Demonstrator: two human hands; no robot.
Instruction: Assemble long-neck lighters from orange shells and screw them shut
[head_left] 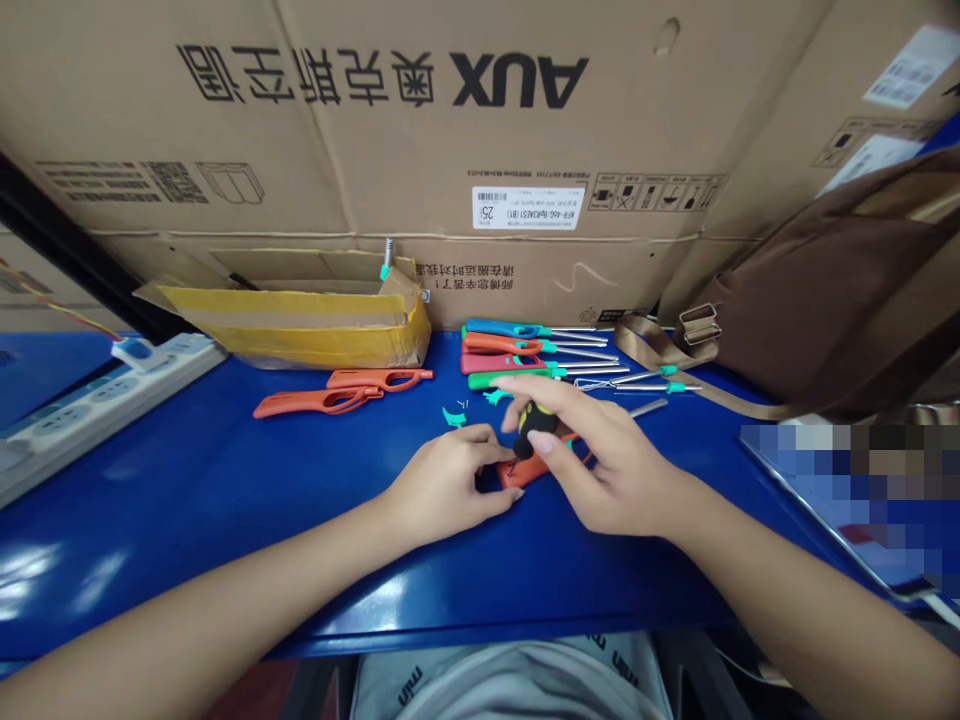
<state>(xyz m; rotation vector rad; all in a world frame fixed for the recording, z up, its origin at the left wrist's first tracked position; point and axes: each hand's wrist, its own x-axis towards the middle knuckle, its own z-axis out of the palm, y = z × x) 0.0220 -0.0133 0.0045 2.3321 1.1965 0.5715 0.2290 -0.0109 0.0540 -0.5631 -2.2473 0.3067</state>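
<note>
My left hand pinches the near end of an orange lighter shell that lies on the blue table. My right hand holds a small black and yellow tool and presses it down onto the same orange shell. A small teal plastic part lies just beyond my left hand.
Two empty orange lighter shells lie to the left. A row of assembled lighters with metal tubes lies behind my hands. A yellow-taped carton, a power strip, a brown bag and big cardboard boxes ring the table.
</note>
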